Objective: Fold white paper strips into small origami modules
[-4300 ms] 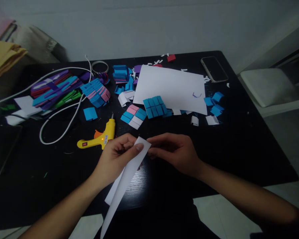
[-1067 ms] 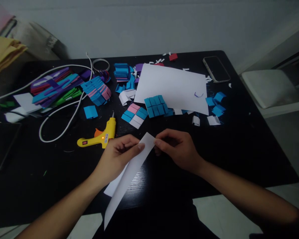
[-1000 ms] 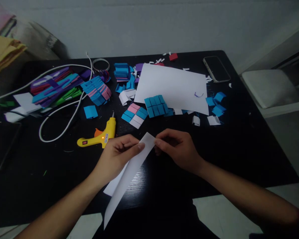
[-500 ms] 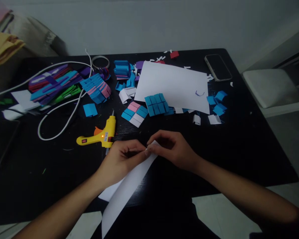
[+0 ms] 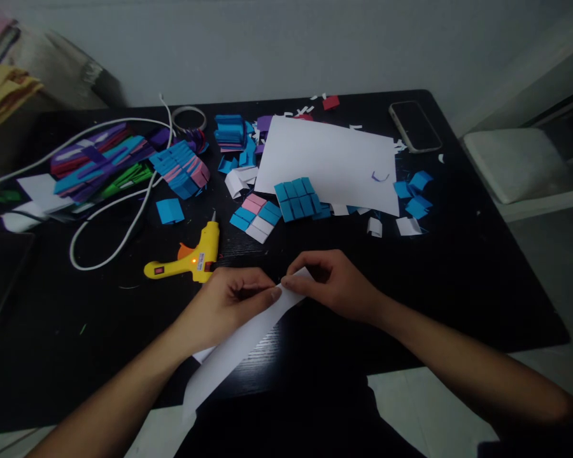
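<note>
Both hands pinch the upper edge of a white sheet of paper (image 5: 241, 353), which slants down toward my lap past the table's front edge. My left hand (image 5: 236, 299) grips it between thumb and fingers. Close beside it, my right hand (image 5: 325, 280) pinches the paper near its upper right corner. Just beyond my left hand lies a yellow glue gun (image 5: 186, 264) with an orange trigger and a lit orange light. Past my fingers sit a pink, blue and white folded-paper square (image 5: 256, 218) and a blue folded-paper block (image 5: 298, 199).
A larger white sheet (image 5: 329, 152) lies at the back among paper scraps. A phone (image 5: 414, 127) rests at the back right. Bundles of coloured strips (image 5: 102, 162), a stack of folded pieces (image 5: 181, 168) and a looping white cable (image 5: 141, 226) spread over the left.
The paper has shifted between my fingers, with more of its upper right corner showing and its lower end swung slightly left. My hands stay close together.
</note>
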Motion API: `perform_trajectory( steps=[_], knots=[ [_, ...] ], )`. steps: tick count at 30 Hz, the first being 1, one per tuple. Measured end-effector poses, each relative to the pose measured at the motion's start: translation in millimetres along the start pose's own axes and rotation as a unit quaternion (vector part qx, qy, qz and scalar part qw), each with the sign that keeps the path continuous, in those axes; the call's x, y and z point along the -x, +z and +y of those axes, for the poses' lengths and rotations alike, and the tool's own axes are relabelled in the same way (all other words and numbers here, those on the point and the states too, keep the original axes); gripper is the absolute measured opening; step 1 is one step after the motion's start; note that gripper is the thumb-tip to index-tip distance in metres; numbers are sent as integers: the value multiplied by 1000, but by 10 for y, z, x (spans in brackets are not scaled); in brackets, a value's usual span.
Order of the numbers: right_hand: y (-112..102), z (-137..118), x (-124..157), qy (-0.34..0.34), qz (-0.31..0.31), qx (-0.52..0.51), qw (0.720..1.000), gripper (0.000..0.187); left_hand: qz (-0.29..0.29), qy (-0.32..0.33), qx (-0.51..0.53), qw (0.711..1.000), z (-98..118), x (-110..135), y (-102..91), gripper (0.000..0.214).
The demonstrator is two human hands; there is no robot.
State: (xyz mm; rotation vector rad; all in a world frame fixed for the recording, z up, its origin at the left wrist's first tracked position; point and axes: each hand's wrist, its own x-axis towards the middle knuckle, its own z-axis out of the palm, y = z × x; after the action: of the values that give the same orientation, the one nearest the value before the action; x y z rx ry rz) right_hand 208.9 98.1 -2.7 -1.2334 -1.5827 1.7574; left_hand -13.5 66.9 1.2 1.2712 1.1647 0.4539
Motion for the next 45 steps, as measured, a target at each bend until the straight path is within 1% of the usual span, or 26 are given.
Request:
perform_trajectory(
  steps=[3,9,15,17,20,24,26,28,32,35,37,38,39,40,41,42,43,45],
  knots=[
    [-3,-8,2,-3,-1,12,1000,20,-2,8,-3,1000,-4,-1,10,30],
    [-27,-13,-5,-50,26,44,997,17,4,14,-16,1000,31,0,-30,28],
    [-108,-17,-30,-63,53,70,994,16,5,32,-77,997,91,16,-125,26],
    [-157,-36,-48,-47,53,66,995,17,5,33,-95,995,98,16,-165,26],
    [-241,-72,-70,-1,37,68,997,17,7,36,-110,993,90,10,-213,24],
    [-336,-121,-28,48,15,129,990,12,32,64,-143,987,71,6,-199,25],
    [-372,-143,32,55,12,172,983,12,46,91,-174,979,72,7,-161,26],
    [-404,-160,104,56,14,209,976,12,46,119,-209,970,82,3,-119,22],
    [-449,-159,234,52,18,238,970,13,35,160,-276,947,114,-18,-61,18],
    [-426,-104,297,9,30,287,957,16,43,181,-322,928,118,-35,-32,21],
    [-367,-35,331,-46,53,350,934,17,54,198,-351,914,102,-46,-11,23],
    [-325,6,349,-75,78,388,915,17,60,205,-365,906,89,-50,0,24],
    [-278,48,368,-110,105,428,891,18,66,212,-378,899,73,-55,9,24],
    [-227,89,386,-147,124,466,863,20,71,218,-389,892,57,-59,18,25],
    [-176,128,403,-187,136,487,842,22,75,224,-400,886,40,-63,24,25],
    [-127,162,417,-225,123,491,833,24,80,231,-409,879,25,-66,28,25],
    [-84,193,429,-264,110,481,829,25,83,239,-418,873,12,-69,30,25],
    [-22,241,439,-311,77,474,820,27,89,254,-434,860,-7,-73,31,25]
  ],
)
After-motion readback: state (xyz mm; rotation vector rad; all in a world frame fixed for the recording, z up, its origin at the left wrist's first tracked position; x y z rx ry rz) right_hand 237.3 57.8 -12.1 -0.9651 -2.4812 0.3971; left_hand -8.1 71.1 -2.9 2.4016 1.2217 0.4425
